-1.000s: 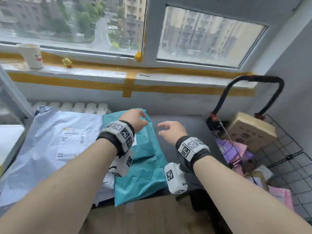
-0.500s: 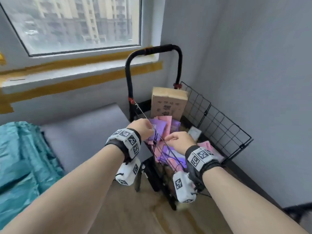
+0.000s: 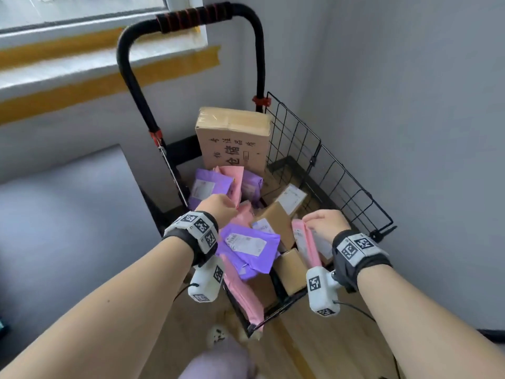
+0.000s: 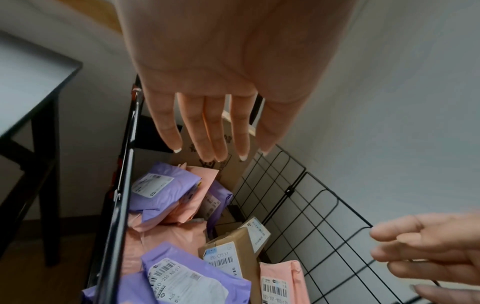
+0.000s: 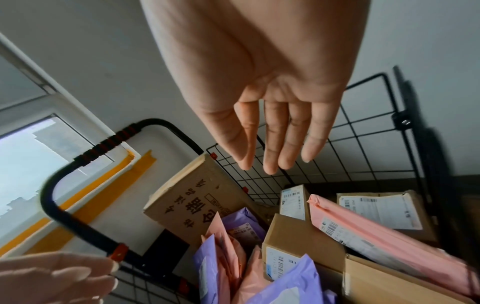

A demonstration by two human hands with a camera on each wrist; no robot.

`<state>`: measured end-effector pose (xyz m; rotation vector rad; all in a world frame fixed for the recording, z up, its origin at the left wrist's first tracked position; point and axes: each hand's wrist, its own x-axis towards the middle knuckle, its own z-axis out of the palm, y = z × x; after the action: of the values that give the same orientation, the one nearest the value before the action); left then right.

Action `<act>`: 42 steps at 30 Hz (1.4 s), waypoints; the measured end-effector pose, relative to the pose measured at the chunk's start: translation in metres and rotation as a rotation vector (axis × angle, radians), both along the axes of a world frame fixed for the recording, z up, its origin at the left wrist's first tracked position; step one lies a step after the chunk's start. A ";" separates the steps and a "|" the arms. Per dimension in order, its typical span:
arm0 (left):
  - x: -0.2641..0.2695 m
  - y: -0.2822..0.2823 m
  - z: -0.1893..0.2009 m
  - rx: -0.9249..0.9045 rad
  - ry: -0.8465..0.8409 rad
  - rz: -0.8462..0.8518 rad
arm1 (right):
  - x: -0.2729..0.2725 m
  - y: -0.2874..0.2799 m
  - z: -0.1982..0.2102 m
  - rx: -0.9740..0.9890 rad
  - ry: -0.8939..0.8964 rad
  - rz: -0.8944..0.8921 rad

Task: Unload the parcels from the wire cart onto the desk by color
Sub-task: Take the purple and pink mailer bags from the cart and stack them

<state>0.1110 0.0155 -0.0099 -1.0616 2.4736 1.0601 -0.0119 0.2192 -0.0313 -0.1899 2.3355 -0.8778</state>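
Parcels sit heaped in the wire cart [image 3: 338, 170], below both hands. Left hand [image 3: 218, 209] hangs fingers straight and empty just above an upright pink mailer [image 3: 232, 179]. Right hand [image 3: 325, 222], relaxed and empty too, hovers nearer a pink mailer [image 3: 306, 242] standing on edge, long axis running toward the person. Wrist views show bare palms; the head view hides them.

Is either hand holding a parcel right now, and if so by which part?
No. The left hand and right hand both hover over the wire cart with fingers extended, gripping nothing.
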 end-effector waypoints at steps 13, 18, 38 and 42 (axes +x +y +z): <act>-0.061 -0.029 -0.150 0.192 -0.246 0.380 | -0.081 -0.060 -0.141 0.120 -0.345 0.107; -0.050 -0.018 -0.175 0.293 -0.373 0.560 | -0.078 -0.083 -0.149 0.178 -0.520 0.275; -0.075 -0.007 -0.186 0.560 -0.231 0.783 | -0.073 -0.103 -0.182 0.201 -0.687 0.408; -0.074 -0.019 -0.179 0.608 -0.100 0.799 | -0.087 -0.114 -0.158 -0.004 -0.624 0.421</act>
<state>0.0370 -0.0036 -0.1891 -1.8302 1.4389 1.7438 -0.0989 0.1053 -0.1898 -0.3398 1.6321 -0.6153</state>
